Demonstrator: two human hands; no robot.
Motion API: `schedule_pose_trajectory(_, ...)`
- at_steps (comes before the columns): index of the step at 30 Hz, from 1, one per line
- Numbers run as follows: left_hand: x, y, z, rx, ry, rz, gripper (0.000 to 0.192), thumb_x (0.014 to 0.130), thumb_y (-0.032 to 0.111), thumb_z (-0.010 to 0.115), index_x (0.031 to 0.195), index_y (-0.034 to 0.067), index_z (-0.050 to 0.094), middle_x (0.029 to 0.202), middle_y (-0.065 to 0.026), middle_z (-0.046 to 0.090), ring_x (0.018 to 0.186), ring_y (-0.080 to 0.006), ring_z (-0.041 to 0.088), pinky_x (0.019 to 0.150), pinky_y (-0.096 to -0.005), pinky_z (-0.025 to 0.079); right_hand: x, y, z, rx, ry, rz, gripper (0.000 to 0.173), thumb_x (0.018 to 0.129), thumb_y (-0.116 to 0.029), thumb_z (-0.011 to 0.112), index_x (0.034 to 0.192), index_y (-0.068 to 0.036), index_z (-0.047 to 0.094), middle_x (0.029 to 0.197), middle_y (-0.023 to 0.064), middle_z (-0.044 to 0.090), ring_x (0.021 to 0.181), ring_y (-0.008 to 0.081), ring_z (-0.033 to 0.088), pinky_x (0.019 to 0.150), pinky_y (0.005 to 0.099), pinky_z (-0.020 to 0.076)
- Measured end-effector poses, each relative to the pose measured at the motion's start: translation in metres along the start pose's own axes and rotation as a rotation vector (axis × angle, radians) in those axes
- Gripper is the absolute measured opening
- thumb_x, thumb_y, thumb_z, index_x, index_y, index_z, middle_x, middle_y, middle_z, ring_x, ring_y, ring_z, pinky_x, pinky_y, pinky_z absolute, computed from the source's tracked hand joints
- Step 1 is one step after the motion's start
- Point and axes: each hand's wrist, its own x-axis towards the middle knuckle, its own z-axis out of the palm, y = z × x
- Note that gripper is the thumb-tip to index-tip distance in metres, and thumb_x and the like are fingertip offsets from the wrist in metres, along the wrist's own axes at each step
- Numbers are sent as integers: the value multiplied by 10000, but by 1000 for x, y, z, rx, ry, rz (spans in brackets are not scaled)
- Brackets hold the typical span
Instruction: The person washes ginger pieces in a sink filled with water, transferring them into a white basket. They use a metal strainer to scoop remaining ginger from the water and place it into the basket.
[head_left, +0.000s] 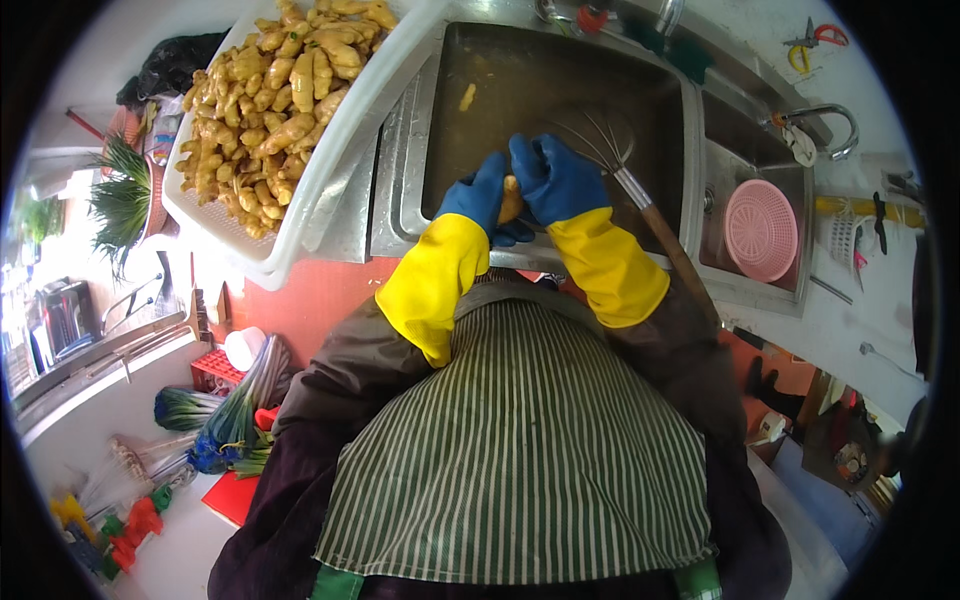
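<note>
Both my hands wear blue and yellow rubber gloves and meet over the near edge of a steel sink (570, 259) filled with murky water. Between them is a piece of ginger root (511, 201), mostly hidden by the fingers. My left hand (480, 196) is closed on it from the left, and my right hand (561, 180) grips it from the right. Another small ginger piece (467, 97) lies in the water towards the back left. A long-handled wire whisk (634, 187) leans in the sink just right of my right hand, its wires partly under water.
A white plastic basket (330, 150) heaped with wet ginger (277, 105) stands at the left. On the right, a second basin (716, 150) holds a pink colander (760, 230) under a curved faucet (825, 112). Scissors (806, 45) lie at the back right; leeks (232, 412) are at the lower left.
</note>
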Motion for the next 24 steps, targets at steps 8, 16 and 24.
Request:
schedule_pose_trajectory(8, 3, 3, 6, 282, 192, 238, 644, 950, 570, 631, 1196, -22, 689, 1068, -270, 719, 959, -364, 720, 861, -406, 564, 7, 9, 18, 261, 20, 555, 684, 980, -688, 506, 1117, -52, 718, 1024, 193, 749, 956, 364, 720, 856, 440, 554)
schedule_pose_trajectory(16, -20, -1, 19, 99, 192, 995, 409, 941, 351, 764, 1137, -3, 704, 883, -144, 707, 836, -210, 699, 790, -310, 560, 5, -24, 0, 259, -160, 753, 828, 964, -782, 418, 1299, -79, 700, 1262, 187, 724, 1163, 375, 691, 1013, 425, 520)
schedule_pose_trajectory(24, -27, 23, 15, -588, -67, 452, 283, 965, 283, 758, 806, 57, 691, 717, -75, 680, 476, -172, 575, 423, -309, 453, -13, -30, 7, 461, 10, 298, 554, 1062, -553, 403, 1161, -87, 686, 1149, 186, 737, 1060, 393, 701, 904, 436, 554)
